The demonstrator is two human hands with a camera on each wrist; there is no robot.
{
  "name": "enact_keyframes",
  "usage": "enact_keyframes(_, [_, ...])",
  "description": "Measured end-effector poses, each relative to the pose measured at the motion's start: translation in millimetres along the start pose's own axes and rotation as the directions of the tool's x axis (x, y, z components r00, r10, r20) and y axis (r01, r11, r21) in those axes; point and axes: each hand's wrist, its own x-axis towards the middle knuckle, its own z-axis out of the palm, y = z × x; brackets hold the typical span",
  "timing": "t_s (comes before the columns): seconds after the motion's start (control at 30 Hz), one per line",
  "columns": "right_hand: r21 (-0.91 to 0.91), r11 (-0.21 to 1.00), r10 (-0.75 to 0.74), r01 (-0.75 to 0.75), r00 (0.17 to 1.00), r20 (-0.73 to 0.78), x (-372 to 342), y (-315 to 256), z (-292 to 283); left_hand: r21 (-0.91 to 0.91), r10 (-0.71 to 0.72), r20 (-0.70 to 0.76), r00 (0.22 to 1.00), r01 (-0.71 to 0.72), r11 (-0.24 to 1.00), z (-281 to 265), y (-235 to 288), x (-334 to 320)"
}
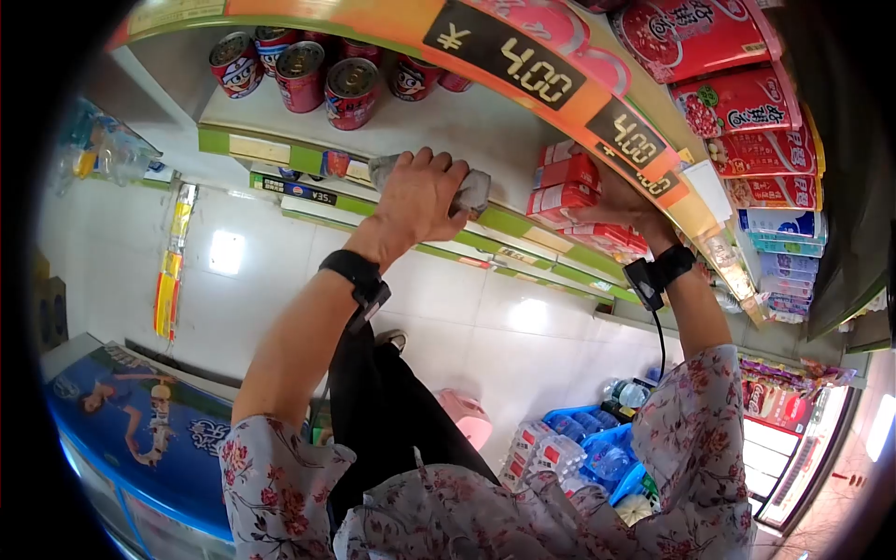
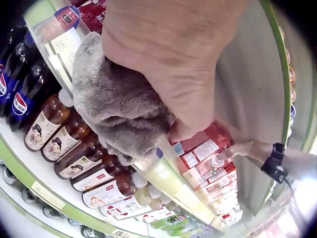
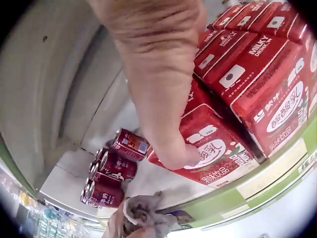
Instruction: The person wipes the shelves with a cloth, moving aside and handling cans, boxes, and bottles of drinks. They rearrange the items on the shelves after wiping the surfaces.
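Note:
My left hand point(image 1: 422, 198) holds a crumpled grey cloth point(image 2: 119, 106) against the front edge of a shelf point(image 1: 448, 140). Toward the right of that same shelf, my right hand point(image 1: 623, 201) grips a red milk drink carton point(image 3: 218, 148). Its thumb lies across the carton's front face in the right wrist view, while the other fingers are hidden. More red cartons point(image 3: 267, 74) stand packed close beside this one. A group of red cans point(image 1: 352, 89) sits on the shelf to the left, beyond the cloth.
An orange price strip point(image 1: 523, 65) curves along the shelf above, with red food pouches point(image 1: 695, 37) over it. Brown bottles point(image 2: 81, 156) line the shelf below. On the floor are a blue crate point(image 1: 611, 457), bottle packs point(image 1: 541, 453) and a pink stool point(image 1: 464, 417).

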Motion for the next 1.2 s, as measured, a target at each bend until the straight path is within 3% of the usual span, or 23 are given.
enact_keyframes(0.07, [0.147, 0.989, -0.025, 0.025, 1.000, -0.004, 3.7, -3.3, -0.9, 0.019, 0.025, 0.029, 0.999, -0.026, 0.999, -2.3, -0.6, -4.4])
enact_keyframes(0.1, [0.050, 0.999, -0.022, 0.022, 1.000, -0.001, 4.6, -5.3, -0.4, -0.033, 0.023, 0.014, 1.000, -0.022, 0.999, -2.5, -1.0, -6.4])
enact_keyframes(0.2, [0.042, 0.984, -0.171, 0.176, 0.981, -0.095, 8.8, 5.0, 1.3, -0.054, 0.023, 0.035, 0.999, -0.021, 0.998, -1.5, -2.2, -6.2])
enact_keyframes(0.5, [0.051, 0.980, -0.177, 0.191, 0.963, -0.205, 71.5, -60.0, -15.1, -0.070, 0.025, 0.034, 0.999, -0.023, 0.997, 0.8, -5.1, -6.6])
enact_keyframes(0.6, [0.053, 0.973, -0.208, 0.223, 0.956, -0.208, 103.7, -79.0, -13.8, -0.091, 0.062, -0.036, 0.997, -0.065, 0.994, 3.1, -8.2, -7.7])
enact_keyframes(0.83, [0.059, 0.964, -0.239, 0.260, 0.942, -0.237, 113.3, -98.9, -7.7, -0.045, -0.008, 0.098, 0.995, 0.013, 0.999, 3.5, -6.1, -4.2])
enact_keyframes(0.9, [0.084, 0.963, -0.230, 0.257, 0.943, -0.242, 103.9, -95.6, -5.9, -0.042, -0.060, 0.194, 0.979, 0.069, 0.997, -3.7, -2.4, -1.0])
enact_keyframes(1.03, [0.155, 0.970, -0.147, 0.188, 0.958, -0.245, 62.3, -71.3, -4.4, -0.019, -0.051, 0.168, 0.984, 0.055, 0.998, 2.8, -2.1, -1.8])
enact_keyframes(1.2, [0.252, 0.968, 0.062, 0.003, 0.966, -0.250, -23.5, -8.7, 11.9, 0.011, -0.044, 0.152, 0.987, 0.043, 0.999, -2.6, 6.7, -3.0])
